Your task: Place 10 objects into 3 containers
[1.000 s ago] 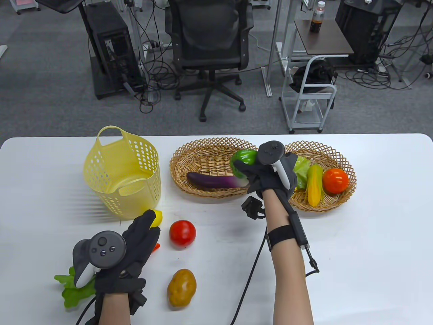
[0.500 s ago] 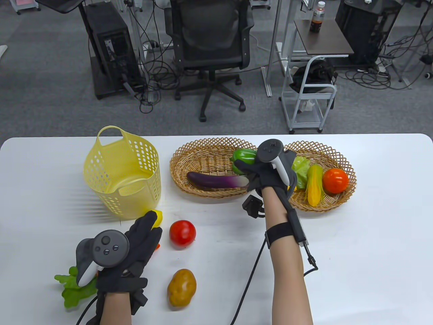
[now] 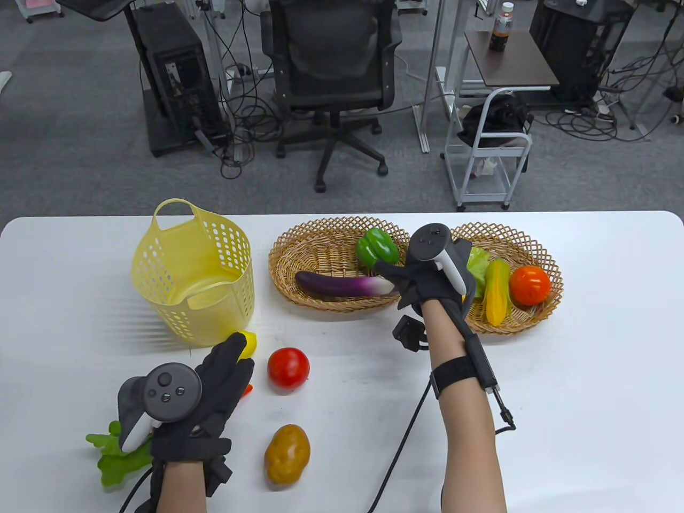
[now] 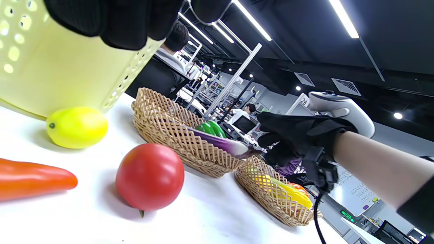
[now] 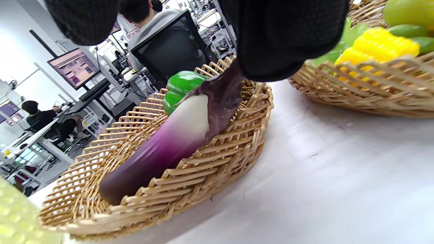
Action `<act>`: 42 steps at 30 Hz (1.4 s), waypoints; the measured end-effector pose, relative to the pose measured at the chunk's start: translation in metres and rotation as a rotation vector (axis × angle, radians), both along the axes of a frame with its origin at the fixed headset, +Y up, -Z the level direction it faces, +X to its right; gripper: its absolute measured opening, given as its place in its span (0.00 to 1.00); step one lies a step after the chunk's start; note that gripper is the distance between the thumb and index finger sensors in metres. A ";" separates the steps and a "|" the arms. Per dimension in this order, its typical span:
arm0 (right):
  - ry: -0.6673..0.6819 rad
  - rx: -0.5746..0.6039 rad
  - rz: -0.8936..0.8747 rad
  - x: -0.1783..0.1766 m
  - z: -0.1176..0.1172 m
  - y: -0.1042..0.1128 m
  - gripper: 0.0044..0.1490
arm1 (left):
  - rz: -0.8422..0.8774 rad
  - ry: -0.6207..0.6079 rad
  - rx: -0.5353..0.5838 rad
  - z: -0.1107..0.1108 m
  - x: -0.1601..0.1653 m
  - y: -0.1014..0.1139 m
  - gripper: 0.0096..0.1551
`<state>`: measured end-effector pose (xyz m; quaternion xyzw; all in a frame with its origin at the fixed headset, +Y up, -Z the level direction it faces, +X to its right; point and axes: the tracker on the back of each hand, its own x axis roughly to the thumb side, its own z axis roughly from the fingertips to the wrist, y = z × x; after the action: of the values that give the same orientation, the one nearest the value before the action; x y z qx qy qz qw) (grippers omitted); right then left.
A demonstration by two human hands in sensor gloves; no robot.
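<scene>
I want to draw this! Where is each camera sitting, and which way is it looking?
Table view: high above, looking down at the white table; both forearms and gloved hands show.
Left wrist view: low by the left hand, facing the red tomato; fingertips on top.
Right wrist view: under the right hand, facing the eggplant; glove on top.
All three show the green pepper.

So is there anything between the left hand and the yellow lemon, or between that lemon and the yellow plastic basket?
Nothing visible. The left hand has its fingers reaching right up to the lemon, which lies on the table at the foot of the yellow basket. The red tomato sits off to the right, out of the path.
</scene>
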<state>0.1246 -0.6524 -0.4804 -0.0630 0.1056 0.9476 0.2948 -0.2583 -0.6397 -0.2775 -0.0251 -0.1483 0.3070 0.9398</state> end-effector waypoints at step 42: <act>0.323 -0.177 -0.273 0.113 0.177 -0.072 0.58 | -0.427 0.090 -0.150 -0.009 -0.004 0.020 0.53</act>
<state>0.2373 -0.7247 -0.3032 0.0791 0.2416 0.8837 0.3930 -0.2624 -0.6200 -0.2866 -0.1120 -0.0742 0.1121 0.9846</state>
